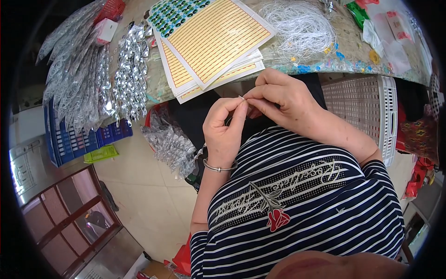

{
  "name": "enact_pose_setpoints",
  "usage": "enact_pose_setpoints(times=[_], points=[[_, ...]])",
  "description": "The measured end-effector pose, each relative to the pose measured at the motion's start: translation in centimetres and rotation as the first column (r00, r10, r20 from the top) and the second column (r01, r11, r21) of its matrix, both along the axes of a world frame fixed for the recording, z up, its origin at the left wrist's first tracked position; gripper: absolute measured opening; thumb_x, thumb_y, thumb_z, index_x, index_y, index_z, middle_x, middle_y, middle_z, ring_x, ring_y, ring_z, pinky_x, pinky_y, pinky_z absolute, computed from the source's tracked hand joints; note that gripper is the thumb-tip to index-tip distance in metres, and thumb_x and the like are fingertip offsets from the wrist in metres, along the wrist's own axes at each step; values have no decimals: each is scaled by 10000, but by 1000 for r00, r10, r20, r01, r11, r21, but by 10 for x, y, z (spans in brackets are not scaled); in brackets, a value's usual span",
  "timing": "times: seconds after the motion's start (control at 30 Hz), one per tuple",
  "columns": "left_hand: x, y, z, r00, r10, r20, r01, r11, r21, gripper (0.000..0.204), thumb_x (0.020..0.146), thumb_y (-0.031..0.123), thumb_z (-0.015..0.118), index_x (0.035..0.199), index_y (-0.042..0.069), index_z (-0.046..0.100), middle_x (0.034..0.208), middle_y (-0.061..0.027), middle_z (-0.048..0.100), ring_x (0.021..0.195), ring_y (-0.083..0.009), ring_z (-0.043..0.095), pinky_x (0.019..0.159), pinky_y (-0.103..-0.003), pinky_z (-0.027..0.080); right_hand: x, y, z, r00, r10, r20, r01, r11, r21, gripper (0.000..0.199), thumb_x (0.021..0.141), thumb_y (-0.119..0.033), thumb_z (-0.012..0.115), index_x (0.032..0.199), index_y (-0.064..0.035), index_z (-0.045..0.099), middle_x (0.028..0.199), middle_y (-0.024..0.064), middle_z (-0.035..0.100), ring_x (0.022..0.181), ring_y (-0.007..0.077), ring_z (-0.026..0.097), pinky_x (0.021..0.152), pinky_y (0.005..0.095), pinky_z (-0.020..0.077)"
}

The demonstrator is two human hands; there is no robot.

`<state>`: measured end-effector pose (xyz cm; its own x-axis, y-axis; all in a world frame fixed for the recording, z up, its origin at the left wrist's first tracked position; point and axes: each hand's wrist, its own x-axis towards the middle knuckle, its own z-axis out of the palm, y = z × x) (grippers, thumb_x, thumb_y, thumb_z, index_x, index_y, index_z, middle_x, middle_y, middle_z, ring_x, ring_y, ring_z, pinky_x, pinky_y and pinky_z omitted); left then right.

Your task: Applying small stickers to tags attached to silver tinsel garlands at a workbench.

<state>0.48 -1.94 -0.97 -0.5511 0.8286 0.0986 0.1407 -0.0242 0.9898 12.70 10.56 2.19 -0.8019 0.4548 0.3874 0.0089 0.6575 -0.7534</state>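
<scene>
My left hand (226,125) and my right hand (278,95) meet just below the table edge, fingertips pinched together on a tiny pale piece (241,97), too small to identify. A thin white thread seems to run between the fingers. My left wrist wears a silver bangle (218,168). Right above the hands lies a stack of yellow-striped sticker sheets (213,42) on the table. A tangle of white thread (299,23) lies to the right of the sheets.
Bundles of shiny silver packets (93,74) cover the table's left side, over a blue crate (74,142). More silver packets (169,142) hang below the table. A white perforated basket (371,109) stands on the right. Small coloured beads (325,63) lie along the table edge.
</scene>
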Motion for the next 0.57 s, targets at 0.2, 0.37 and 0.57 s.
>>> enact_pose_setpoints(times=[0.2, 0.37, 0.57], points=[[0, 2, -2, 994, -8, -106, 8, 1000, 5, 82, 881, -5, 597, 950, -35, 629, 879, -36, 616, 747, -73, 554, 658, -185, 448, -5, 3, -5, 1000, -21, -12, 22, 989, 147, 150, 711, -21, 717, 854, -25, 670, 757, 66, 539, 632, 208, 583, 536, 294, 476], [1, 6, 3, 957, 39, -287, -37, 999, 12, 65, 858, -10, 615, 919, -22, 635, 806, -50, 614, 699, -125, 582, 657, -238, 477, -12, 2, -8, 998, -48, -45, 58, 965, 256, 151, 662, -29, 734, 794, -41, 661, 732, 56, 540, 619, 212, 579, 521, 300, 473], [3, 1, 5, 949, 42, 314, -4, 993, -120, 120, 914, 53, 571, 961, 43, 680, 829, -36, 626, 758, -109, 570, 696, -209, 461, -14, 0, -12, 992, -88, -89, 107, 966, 236, 139, 646, -39, 736, 761, -47, 658, 730, 52, 539, 609, 207, 577, 516, 299, 474]])
